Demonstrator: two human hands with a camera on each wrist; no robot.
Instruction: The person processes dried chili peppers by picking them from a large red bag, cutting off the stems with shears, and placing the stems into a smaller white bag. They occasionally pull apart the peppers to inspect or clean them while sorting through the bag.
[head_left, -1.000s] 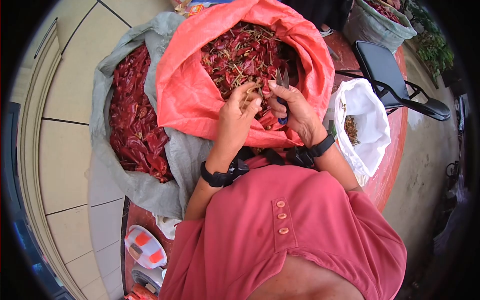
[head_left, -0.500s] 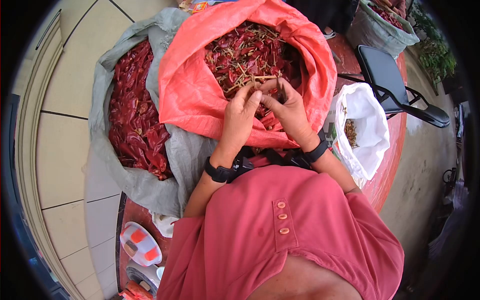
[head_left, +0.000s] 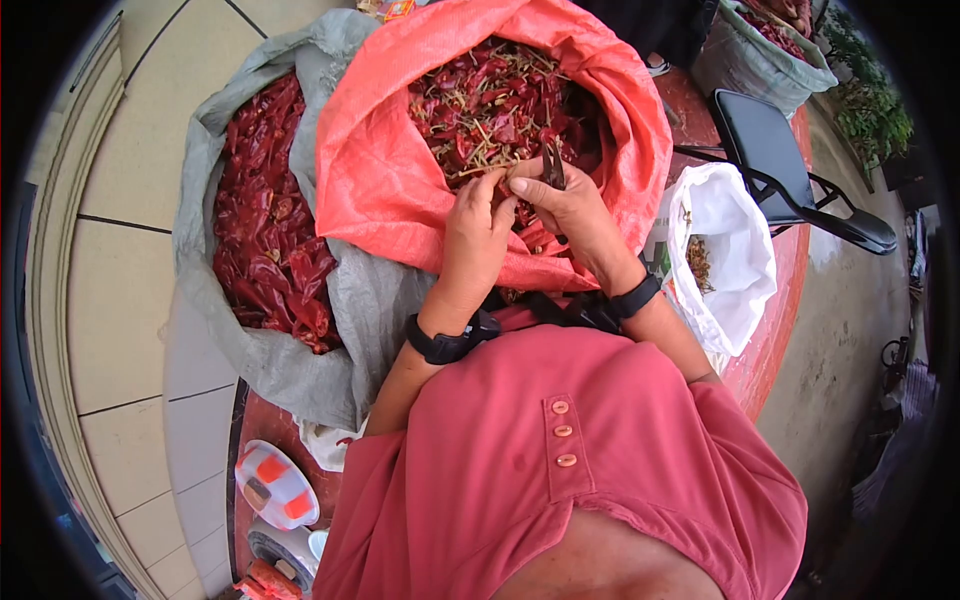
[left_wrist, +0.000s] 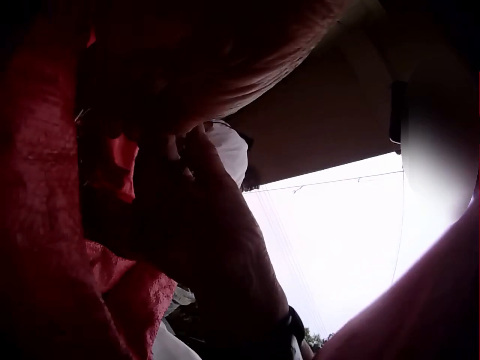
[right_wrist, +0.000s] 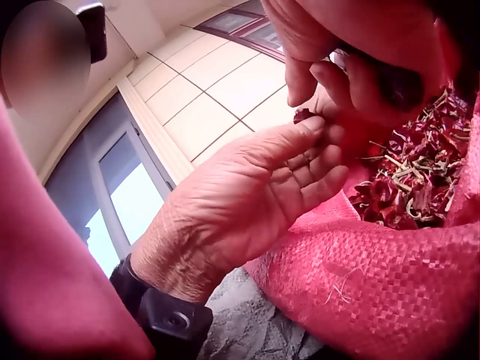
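Over the mouth of an orange-red woven sack [head_left: 375,195], both hands meet close together. The left hand [head_left: 476,228] pinches a small dark red dried chili [right_wrist: 303,115] between thumb and fingers, its palm turned up in the right wrist view. A pair of scissors [head_left: 553,168] is held in the right hand [head_left: 578,212], blades pointing away from the body. The right thumb and fingertips are right at the left fingertips. Below them, the sack holds red chili pieces [head_left: 500,85] mixed with pale stalks. The left wrist view is very dark.
A grey sack [head_left: 285,365] of whole red chilies [head_left: 262,220] stands at left. To the right are a white bag [head_left: 740,275] with stalk bits inside and a black chair [head_left: 765,140]. A white-and-orange bowl [head_left: 295,490] sits at lower left. Another filled sack [head_left: 745,65] stands behind.
A second ago the hands were slightly apart with the scissor blades raised. They came together, the blades dipping among the fingers; now the blades point away again and the hands stay close.
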